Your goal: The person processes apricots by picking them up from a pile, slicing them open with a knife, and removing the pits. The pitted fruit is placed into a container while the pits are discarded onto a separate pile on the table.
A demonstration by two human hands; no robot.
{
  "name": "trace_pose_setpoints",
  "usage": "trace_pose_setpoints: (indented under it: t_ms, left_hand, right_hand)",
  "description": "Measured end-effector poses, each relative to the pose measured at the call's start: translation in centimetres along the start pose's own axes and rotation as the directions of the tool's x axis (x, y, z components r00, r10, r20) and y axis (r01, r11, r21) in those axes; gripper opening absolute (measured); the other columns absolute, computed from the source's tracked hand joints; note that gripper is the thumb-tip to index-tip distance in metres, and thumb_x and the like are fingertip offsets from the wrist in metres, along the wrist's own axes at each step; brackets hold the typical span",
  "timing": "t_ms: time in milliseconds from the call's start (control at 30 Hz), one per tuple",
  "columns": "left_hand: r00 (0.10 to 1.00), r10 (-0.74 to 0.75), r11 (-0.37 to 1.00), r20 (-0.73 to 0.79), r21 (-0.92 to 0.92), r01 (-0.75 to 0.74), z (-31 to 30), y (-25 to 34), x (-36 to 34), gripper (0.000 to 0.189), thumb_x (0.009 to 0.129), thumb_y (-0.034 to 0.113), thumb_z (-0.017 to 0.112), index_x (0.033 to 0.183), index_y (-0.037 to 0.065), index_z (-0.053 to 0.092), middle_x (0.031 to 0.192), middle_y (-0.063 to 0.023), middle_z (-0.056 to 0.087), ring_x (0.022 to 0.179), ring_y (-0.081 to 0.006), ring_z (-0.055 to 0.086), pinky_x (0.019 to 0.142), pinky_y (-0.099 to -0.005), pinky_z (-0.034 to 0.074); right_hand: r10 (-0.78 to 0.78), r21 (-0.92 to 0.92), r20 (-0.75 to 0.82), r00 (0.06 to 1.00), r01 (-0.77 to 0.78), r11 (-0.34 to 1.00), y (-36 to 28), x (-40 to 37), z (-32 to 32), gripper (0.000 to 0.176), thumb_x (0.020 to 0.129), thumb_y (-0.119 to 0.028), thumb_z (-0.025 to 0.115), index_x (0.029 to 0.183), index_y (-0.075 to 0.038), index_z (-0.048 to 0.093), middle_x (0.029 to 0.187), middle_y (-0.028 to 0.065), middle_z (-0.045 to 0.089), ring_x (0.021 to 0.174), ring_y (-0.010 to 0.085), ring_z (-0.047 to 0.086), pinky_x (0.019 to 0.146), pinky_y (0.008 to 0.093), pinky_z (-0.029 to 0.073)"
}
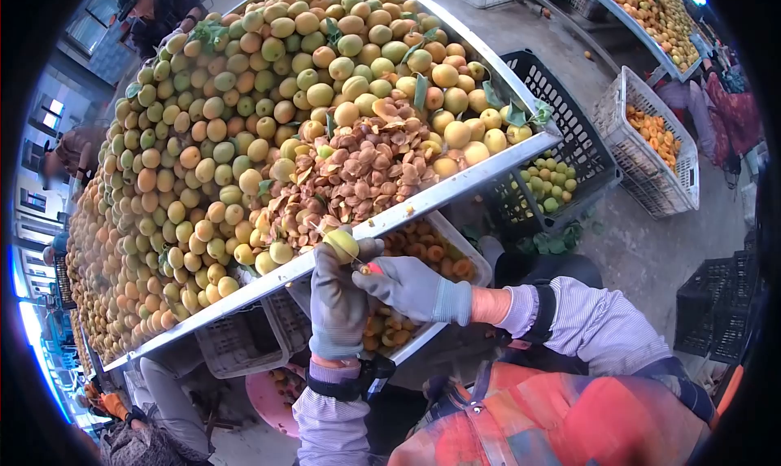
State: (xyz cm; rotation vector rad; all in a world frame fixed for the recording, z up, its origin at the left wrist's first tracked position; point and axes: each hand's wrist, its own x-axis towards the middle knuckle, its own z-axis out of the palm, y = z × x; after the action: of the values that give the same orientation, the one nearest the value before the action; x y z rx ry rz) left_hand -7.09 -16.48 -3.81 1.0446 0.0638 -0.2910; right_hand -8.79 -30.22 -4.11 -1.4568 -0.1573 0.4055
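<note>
My left hand (338, 303), in a grey glove, is closed round a yellow-green apricot (342, 244) just in front of the table's metal edge (415, 210). My right hand (415, 289), gloved too, grips a small red-handled tool (372, 268) close beside the apricot. Most of that tool is hidden by the fingers, so its kind cannot be made out. Beyond both hands lies a heap of brown apricot pits (366, 161) on the table. Below them, a white crate (480, 264) holds apricot halves, partly covered by my hands.
Whole apricots (236, 124) cover the table. A black crate (561, 100) with green fruit stands right of it; farther right is a white crate (687, 169) of orange pieces. A pink basin (272, 401) sits on the floor. Other people (154, 15) are around the tables.
</note>
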Motion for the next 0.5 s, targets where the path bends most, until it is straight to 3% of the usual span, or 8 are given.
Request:
trace_pose_setpoints:
  t_ms: [67, 133, 200, 267, 333, 433, 500]
  left_hand:
    - [1.000, -0.006, 1.000, 0.000, 0.003, 0.006, -0.1, -0.1, 0.1, 0.049, 0.097, 0.035, 0.037, 0.130, -0.002, 0.035, 0.103, -0.0124, 0.060, 0.098, -0.0184, 0.056, 0.089, -0.0319, 0.044]
    - [1.000, -0.019, 1.000, -0.003, 0.012, 0.019, 0.6, 0.5, -0.1, 0.050, 0.098, 0.036, 0.035, 0.130, -0.002, 0.035, 0.104, -0.0123, 0.060, 0.098, -0.0182, 0.056, 0.089, -0.0319, 0.043]
    - [0.995, 0.083, 0.988, -0.055, 0.137, -0.075, 2.0, 1.1, -0.5, 0.049, 0.097, 0.032, 0.039, 0.132, -0.002, 0.032, 0.103, -0.0125, 0.059, 0.097, -0.0177, 0.056, 0.089, -0.0308, 0.044]
    - [0.993, 0.114, 0.983, -0.040, 0.152, -0.107, 2.7, 1.6, -0.7, 0.049, 0.097, 0.030, 0.041, 0.132, -0.002, 0.032, 0.103, -0.0129, 0.059, 0.096, -0.0176, 0.056, 0.088, -0.0299, 0.044]
    - [0.991, 0.128, 0.981, -0.034, 0.151, -0.122, 2.7, 2.1, -0.6, 0.049, 0.094, 0.028, 0.049, 0.129, -0.003, 0.034, 0.100, -0.0135, 0.059, 0.094, -0.0175, 0.057, 0.086, -0.0277, 0.044]
    - [0.988, 0.152, 0.952, -0.019, 0.271, -0.141, 1.9, 1.9, -0.3, 0.050, 0.093, 0.033, 0.050, 0.125, -0.003, 0.038, 0.096, -0.0129, 0.060, 0.091, -0.0172, 0.057, 0.083, -0.0271, 0.045]
    - [0.993, 0.113, 0.964, -0.022, 0.246, -0.104, 1.9, 1.8, -0.5, 0.049, 0.093, 0.035, 0.049, 0.123, -0.003, 0.039, 0.095, -0.0129, 0.061, 0.090, -0.0170, 0.058, 0.082, -0.0267, 0.046]
  right_hand:
    - [0.189, 0.037, 0.052, 0.981, -0.191, 0.981, -0.3, 0.1, -0.3, 0.044, 0.088, -0.047, 0.053, 0.086, -0.004, 0.055, 0.060, 0.0032, 0.052, 0.051, 0.0090, 0.049, 0.049, 0.0263, 0.040]
    - [0.157, 0.070, 0.054, 0.986, -0.160, 0.985, -0.2, 0.1, -0.3, 0.043, 0.088, -0.047, 0.054, 0.085, -0.004, 0.054, 0.061, 0.0025, 0.051, 0.050, 0.0087, 0.048, 0.047, 0.0257, 0.040]
    - [0.131, 0.101, 0.051, 0.990, -0.136, 0.986, -0.5, 0.0, -0.4, 0.043, 0.088, -0.048, 0.054, 0.084, -0.005, 0.054, 0.061, 0.0019, 0.051, 0.050, 0.0084, 0.048, 0.046, 0.0251, 0.039]
    - [0.256, 0.162, 0.119, 0.959, -0.273, 0.948, -2.2, -0.3, -0.7, 0.041, 0.088, -0.047, 0.054, 0.083, -0.006, 0.053, 0.060, 0.0005, 0.049, 0.049, 0.0077, 0.048, 0.045, 0.0242, 0.039]
    - [0.272, 0.120, 0.122, 0.955, -0.286, 0.951, -3.3, -0.4, -1.0, 0.041, 0.088, -0.047, 0.054, 0.083, -0.006, 0.053, 0.059, 0.0001, 0.049, 0.049, 0.0074, 0.048, 0.044, 0.0238, 0.039]
    - [0.323, 0.059, 0.133, 0.937, -0.333, 0.941, -4.0, -0.3, -1.3, 0.042, 0.089, -0.048, 0.052, 0.082, -0.006, 0.053, 0.060, 0.0003, 0.048, 0.049, 0.0079, 0.048, 0.045, 0.0239, 0.039]
    - [0.371, 0.038, 0.139, 0.918, -0.379, 0.925, -3.4, -0.4, -1.3, 0.043, 0.089, -0.048, 0.051, 0.082, -0.006, 0.053, 0.060, 0.0010, 0.049, 0.051, 0.0086, 0.048, 0.047, 0.0245, 0.039]
